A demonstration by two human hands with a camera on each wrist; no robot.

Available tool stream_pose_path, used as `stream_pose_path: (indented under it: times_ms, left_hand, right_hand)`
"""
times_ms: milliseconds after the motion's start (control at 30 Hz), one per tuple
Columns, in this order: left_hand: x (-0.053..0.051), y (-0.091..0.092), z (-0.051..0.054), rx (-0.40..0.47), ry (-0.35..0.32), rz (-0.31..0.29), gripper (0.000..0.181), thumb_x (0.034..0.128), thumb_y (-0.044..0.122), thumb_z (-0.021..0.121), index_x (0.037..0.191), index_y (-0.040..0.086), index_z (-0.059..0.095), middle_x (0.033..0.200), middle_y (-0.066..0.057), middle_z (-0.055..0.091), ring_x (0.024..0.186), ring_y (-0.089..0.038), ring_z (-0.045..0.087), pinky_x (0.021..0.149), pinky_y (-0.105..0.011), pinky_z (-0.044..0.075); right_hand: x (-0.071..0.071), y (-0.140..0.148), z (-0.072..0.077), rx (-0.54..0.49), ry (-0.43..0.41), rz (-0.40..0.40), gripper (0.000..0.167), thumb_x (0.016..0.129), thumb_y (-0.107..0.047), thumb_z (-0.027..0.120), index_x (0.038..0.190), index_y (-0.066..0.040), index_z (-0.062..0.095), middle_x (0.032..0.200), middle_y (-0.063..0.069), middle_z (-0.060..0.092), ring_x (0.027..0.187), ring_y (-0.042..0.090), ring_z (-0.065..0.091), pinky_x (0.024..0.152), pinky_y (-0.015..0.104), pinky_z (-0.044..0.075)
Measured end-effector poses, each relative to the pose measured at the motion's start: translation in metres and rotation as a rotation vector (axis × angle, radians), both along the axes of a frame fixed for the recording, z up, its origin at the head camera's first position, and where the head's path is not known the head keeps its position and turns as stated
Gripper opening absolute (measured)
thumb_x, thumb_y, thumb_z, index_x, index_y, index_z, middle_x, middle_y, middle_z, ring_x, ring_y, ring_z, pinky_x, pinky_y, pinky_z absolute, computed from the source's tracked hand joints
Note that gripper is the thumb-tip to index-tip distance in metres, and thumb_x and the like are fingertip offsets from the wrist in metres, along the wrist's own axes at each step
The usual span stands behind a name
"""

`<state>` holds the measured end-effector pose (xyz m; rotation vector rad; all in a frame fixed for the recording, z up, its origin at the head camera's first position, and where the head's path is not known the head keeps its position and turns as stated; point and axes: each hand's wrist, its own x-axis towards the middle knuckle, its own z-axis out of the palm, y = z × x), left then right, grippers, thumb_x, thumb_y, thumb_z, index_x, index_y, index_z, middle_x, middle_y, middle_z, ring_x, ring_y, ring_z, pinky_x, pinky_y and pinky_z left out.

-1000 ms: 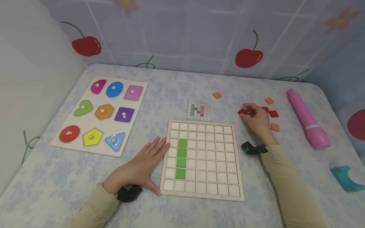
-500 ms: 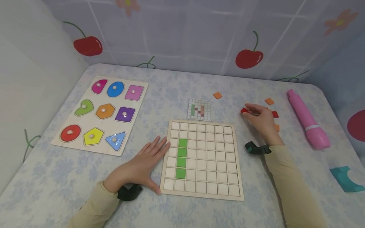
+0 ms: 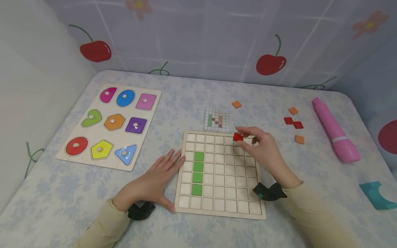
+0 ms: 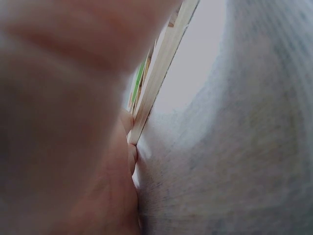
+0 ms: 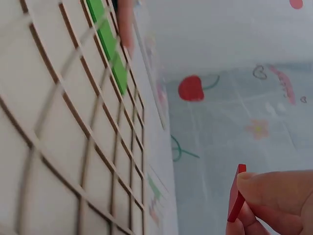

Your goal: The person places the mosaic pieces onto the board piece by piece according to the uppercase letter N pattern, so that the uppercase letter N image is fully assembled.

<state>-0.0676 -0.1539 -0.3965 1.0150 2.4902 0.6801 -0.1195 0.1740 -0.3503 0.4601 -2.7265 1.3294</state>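
Observation:
A wooden grid board [image 3: 262,206] lies flat at the middle of the table, with a column of green square tiles [image 3: 197,166] in its second column from the left. My left hand [image 3: 152,184] rests along the board's left edge, fingers spread, fingertips and thumb touching it. Over the board's upper right part, my right hand [image 3: 263,148] pinches a red square tile [image 3: 237,137] between thumb and fingers. In the right wrist view that red tile [image 5: 236,196] is tilted on edge, apart from the board. A small pattern card [image 3: 217,119] lies just behind the board.
Two red tiles [image 3: 298,125] and several orange tiles [image 3: 299,139] lie to the right. One orange tile [image 3: 236,104] sits near the card. A knob puzzle board [image 3: 102,137] is at left. A pink stick-shaped object [image 3: 336,131] and a teal arch block [image 3: 376,196] lie far right.
My right hand has carried the red tile left and nearer, from beside the loose tiles to over the board. My left hand stays at the board's left edge.

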Motion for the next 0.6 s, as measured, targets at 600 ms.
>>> stream_pose_path:
  times_ms: [600]
  left_hand:
    - [0.0, 0.0, 0.0, -0.017, -0.011, 0.004, 0.137, 0.0537, 0.069, 0.076, 0.15, 0.004, 0.003, 0.155, -0.011, -0.008, 0.138, -0.027, -0.015, 0.108, -0.05, 0.0]
  right_hand:
    - [0.034, -0.046, -0.04, -0.047, -0.217, 0.227, 0.037, 0.08, -0.009, 0.075, 0.116, -0.013, 0.067, 0.112, -0.004, 0.062, 0.092, 0.011, 0.058, 0.074, 0.03, 0.046]
